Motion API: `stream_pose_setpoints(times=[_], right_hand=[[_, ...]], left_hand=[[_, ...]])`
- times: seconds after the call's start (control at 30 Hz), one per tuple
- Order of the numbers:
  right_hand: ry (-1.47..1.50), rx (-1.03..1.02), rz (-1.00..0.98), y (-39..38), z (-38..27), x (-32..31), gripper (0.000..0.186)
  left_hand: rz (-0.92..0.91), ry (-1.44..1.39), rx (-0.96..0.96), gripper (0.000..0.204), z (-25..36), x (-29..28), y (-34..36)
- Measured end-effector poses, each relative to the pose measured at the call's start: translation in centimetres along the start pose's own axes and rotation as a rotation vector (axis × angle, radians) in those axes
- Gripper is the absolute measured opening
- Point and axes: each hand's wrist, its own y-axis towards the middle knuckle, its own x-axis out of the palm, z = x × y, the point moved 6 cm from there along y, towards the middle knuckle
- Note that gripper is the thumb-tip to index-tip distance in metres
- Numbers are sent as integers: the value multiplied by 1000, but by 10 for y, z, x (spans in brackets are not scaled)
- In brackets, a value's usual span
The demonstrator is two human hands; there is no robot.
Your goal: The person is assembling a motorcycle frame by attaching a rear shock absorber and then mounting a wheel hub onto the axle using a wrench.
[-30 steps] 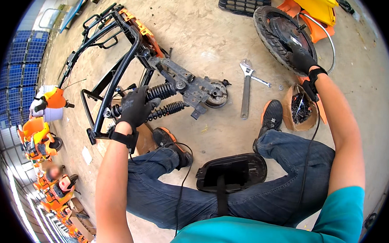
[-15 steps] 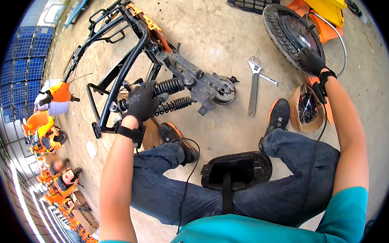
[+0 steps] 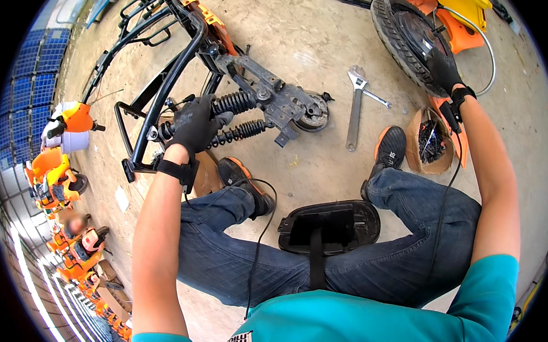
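Note:
My left hand (image 3: 193,123), in a black glove, is closed around the upper end of a black coil-spring shock absorber (image 3: 235,102). A second spring (image 3: 242,132) runs beside it. Both join a black scooter frame (image 3: 184,60) to a greasy grey swingarm (image 3: 259,78) with a brake drum (image 3: 313,114) at its end. Off to the right, my gloved right hand (image 3: 442,69) grips a wheel with a black tyre (image 3: 399,45) at its hub side. The wheel looks tilted; the fingertips are partly hidden against its dark hub.
An adjustable wrench (image 3: 354,116) and a smaller spanner (image 3: 377,98) lie between frame and wheel. A cardboard box of small parts (image 3: 431,141) stands by my right foot. An open black tub (image 3: 330,225) sits between my legs. Orange scooters (image 3: 74,254) line the left, with a person among them.
The whole view has shifted slightly, so the floor items appear higher in the picture. Both hands stay on the same parts, and their grips look unchanged.

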Motion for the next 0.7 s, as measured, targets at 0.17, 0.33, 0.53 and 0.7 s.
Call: stream_pose_setpoints(times=[0.17,0.33,0.53,0.7], right_hand=[[6,-119,199,-10,-65,-39,48],[17,-571,401,-19,-137,-38,45],[386,-821,31,-105,-299,-55,32],[348,-842,-140,-137,-333,-66,31]], left_hand=[[-12,-30,-3,58,1,1,1],[-28,-38,-1,58,6,0,6],[23,-91,51,55,2,-1,2],[10,-79,19,57,4,-2,3]])
